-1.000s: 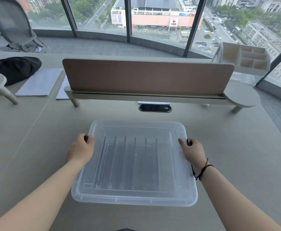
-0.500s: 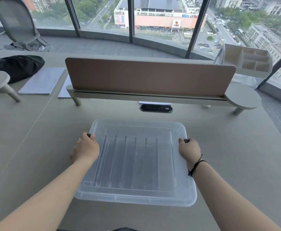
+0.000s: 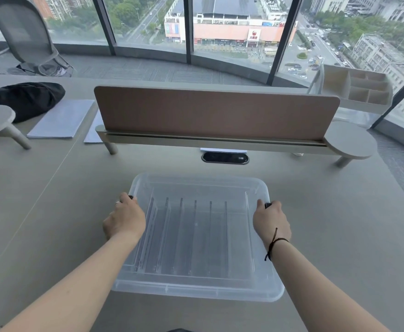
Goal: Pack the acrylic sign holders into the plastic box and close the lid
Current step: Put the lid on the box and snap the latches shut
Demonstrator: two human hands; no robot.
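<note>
Your left hand and right hand grip the two short sides of the lidded plastic box — fingers curled over its dark latches | box sits centred on the tabletop, just before the divider screen | acrylic sign holders stand in a row inside — seen through the clear lid

Bare surface open left, right and near side of the plastic box, both flanks taken by left hand and right hand; far side hemmed by cable port and divider screen on its legs.
</note>
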